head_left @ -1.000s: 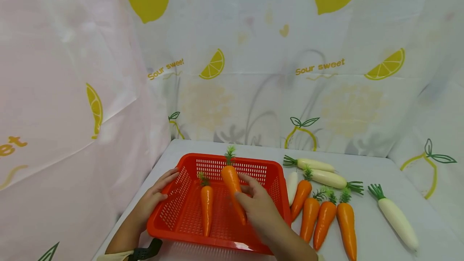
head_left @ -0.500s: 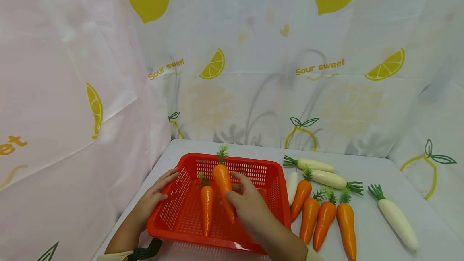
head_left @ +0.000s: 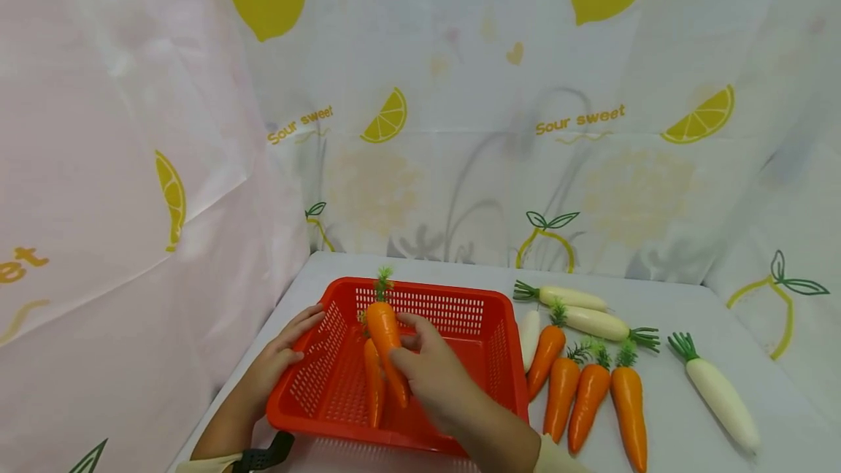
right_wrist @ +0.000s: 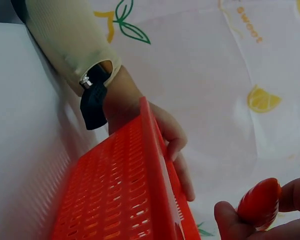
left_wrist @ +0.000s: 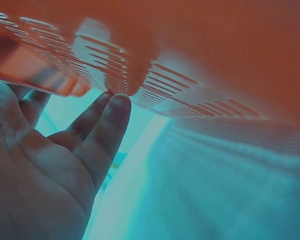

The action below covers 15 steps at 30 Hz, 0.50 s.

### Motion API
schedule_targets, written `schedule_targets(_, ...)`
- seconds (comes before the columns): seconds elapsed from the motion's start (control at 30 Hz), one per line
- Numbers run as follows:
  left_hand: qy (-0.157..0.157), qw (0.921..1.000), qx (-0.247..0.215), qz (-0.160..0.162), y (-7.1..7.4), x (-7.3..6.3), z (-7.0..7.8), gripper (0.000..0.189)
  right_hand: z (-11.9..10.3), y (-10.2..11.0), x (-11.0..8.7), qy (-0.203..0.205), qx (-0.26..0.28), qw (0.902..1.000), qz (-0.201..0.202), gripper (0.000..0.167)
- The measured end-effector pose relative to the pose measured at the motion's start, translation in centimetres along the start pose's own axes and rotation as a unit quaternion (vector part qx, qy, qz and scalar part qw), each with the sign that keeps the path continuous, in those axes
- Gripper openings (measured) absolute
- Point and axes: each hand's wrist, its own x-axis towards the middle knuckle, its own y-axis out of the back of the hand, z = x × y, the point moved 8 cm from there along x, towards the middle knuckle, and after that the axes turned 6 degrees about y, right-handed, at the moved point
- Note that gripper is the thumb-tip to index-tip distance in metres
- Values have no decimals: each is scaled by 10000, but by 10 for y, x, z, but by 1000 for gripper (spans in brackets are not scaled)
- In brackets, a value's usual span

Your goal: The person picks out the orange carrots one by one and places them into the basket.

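My right hand pinches an orange carrot with a green leafy top, holding it tilted above the red basket. In the right wrist view the tip of this carrot shows between thumb and fingers. Beneath it a second carrot lies inside the basket, partly covered by the held one. My left hand rests at the basket's left rim. From the left wrist view, the left hand has fairly straight fingers, and the fingertips touch the basket's slotted outer wall.
Right of the basket several carrots lie side by side on the white table. White radishes lie there too: one at the back, one behind the carrots, another farther right. A lemon-printed cloth surrounds the table.
My right hand has moved left with the carrot, bringing it over the carrot in the basket. The left hand and the basket have stayed in place.
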Motion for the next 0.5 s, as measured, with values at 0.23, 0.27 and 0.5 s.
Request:
schedule_targets(0.23,-283,9994,74,-170,-2,-2,2,72,-2,-12,1,-130,515,9984,-213,63)
schedule_targets(0.27,-296,9994,77,-175,-2,-2,3,71,-2,-13,1,-176,519,9982,-240,63)
schedule_targets(0.5,-211,9997,79,-138,-2,-3,5,71,1,-18,10,-265,404,9986,-234,66)
